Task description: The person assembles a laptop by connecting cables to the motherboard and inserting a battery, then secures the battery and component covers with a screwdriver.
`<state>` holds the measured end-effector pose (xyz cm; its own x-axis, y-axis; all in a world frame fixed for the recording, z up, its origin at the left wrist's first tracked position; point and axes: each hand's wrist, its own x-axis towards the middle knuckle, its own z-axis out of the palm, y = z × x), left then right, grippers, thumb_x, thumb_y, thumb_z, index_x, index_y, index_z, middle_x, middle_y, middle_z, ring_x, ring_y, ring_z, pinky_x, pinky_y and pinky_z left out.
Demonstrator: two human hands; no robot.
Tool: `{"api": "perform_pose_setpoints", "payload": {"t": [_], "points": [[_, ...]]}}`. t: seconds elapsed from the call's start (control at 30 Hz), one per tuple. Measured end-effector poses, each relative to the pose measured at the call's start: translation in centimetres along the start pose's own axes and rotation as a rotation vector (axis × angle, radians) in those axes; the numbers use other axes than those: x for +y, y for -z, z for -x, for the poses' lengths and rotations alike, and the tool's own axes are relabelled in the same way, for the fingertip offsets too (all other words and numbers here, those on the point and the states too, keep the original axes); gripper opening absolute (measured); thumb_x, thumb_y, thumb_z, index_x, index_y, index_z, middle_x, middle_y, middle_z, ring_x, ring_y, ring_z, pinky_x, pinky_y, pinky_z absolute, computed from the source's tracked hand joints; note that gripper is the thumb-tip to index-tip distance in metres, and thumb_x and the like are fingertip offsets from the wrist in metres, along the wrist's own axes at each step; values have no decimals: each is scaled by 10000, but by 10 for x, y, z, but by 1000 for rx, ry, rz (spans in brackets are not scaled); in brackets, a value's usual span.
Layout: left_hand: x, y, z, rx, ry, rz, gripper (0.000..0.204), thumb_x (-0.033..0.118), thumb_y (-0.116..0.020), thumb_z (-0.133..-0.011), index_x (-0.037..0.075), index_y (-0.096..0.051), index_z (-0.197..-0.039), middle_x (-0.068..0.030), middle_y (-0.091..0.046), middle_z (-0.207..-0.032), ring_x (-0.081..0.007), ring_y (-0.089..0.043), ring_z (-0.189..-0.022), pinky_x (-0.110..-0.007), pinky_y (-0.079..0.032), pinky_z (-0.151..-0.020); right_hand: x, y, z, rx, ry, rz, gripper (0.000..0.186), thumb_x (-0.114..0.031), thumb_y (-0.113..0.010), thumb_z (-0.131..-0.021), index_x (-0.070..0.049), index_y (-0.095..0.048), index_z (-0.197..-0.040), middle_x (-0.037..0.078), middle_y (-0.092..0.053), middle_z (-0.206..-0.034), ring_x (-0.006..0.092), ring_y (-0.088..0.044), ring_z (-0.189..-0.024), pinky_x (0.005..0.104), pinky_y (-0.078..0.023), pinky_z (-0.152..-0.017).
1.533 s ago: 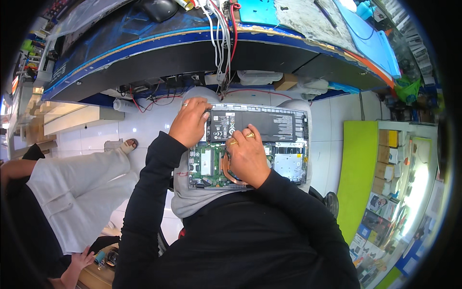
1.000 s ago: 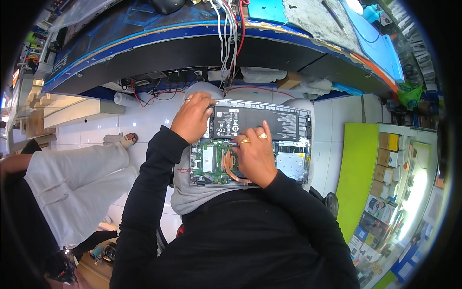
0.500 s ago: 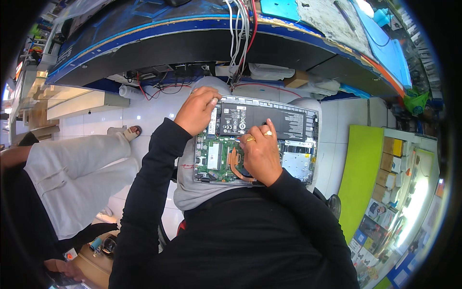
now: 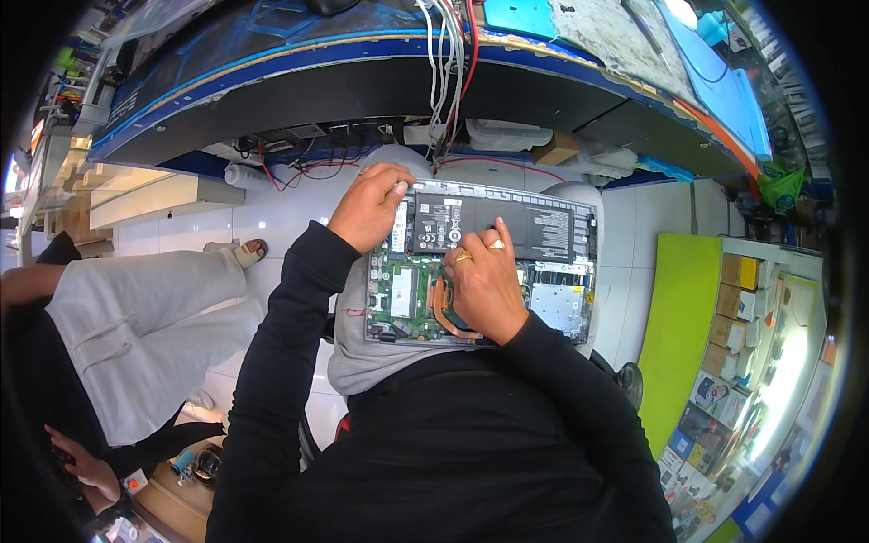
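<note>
An open laptop chassis (image 4: 561, 299) rests across my grey-clad lap, showing its black battery (image 4: 543, 226), green circuit board (image 4: 421, 317), copper heat pipe (image 4: 439, 308) and silver plate. My left hand (image 4: 371, 204) grips the chassis at its upper left corner, fingers curled over the edge. My right hand (image 4: 484, 285), with gold rings, is closed over the board just below the battery, one finger raised; whatever its fingertips hold is hidden.
A cluttered workbench (image 4: 362, 81) runs ahead, with hanging cables (image 4: 444, 81) and a screwdriver (image 4: 647, 27). At left another person (image 4: 154, 353) in light trousers sits, a hand (image 4: 81, 457) showing. A green panel (image 4: 670, 317) and boxed-goods shelves (image 4: 733, 326) stand right.
The laptop and both hands sit higher and further right in the picture than 1.5 seconds ago. My right hand has shifted slightly over the board. The other person's hand has moved.
</note>
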<state>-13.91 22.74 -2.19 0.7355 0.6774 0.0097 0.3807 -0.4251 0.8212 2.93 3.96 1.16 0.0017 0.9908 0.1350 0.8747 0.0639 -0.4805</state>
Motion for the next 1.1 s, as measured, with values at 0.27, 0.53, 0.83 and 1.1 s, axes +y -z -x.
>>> {"api": "perform_pose_setpoints", "payload": {"t": [0.27,0.53,0.83,1.1], "points": [[0,-1,2,12,10,-2,225,66,-553,-1043,-47,-685,-1184,-185,-672,-1274,-347,-620,-1237,-416,-462,-1091,5,12,11,27,-68,-43,196,-67,-771,-796,-31,-734,-985,107,-611,-998,344,-573,-1068,656,-300,-1197],[-1,1,5,16,-7,-22,225,70,-552,-1039,-45,-685,-1178,-189,-665,-1288,-356,-612,-1255,-422,-455,-1105,4,7,7,12,-8,-11,196,-37,-769,-785,-40,-732,-977,100,-617,-1011,339,-580,-1058,657,-315,-1189],[-2,-2,0,24,-45,-31,181,72,-585,-1012,-30,-688,-1121,-173,-670,-1221,-370,-601,-1207,-433,-457,-1075,8,2,6,10,13,-11,165,-42,-760,-792,-49,-737,-956,104,-605,-989,343,-581,-1037,644,-341,-1174],[1,-5,1,42,-68,-68,188,52,-628,-979,-16,-696,-1141,-174,-676,-1219,-379,-597,-1232,-451,-438,-1106,9,4,2,-18,105,62,165,-128,-712,-753,-35,-729,-888,114,-600,-951,338,-597,-1022,610,-347,-1192]]}}
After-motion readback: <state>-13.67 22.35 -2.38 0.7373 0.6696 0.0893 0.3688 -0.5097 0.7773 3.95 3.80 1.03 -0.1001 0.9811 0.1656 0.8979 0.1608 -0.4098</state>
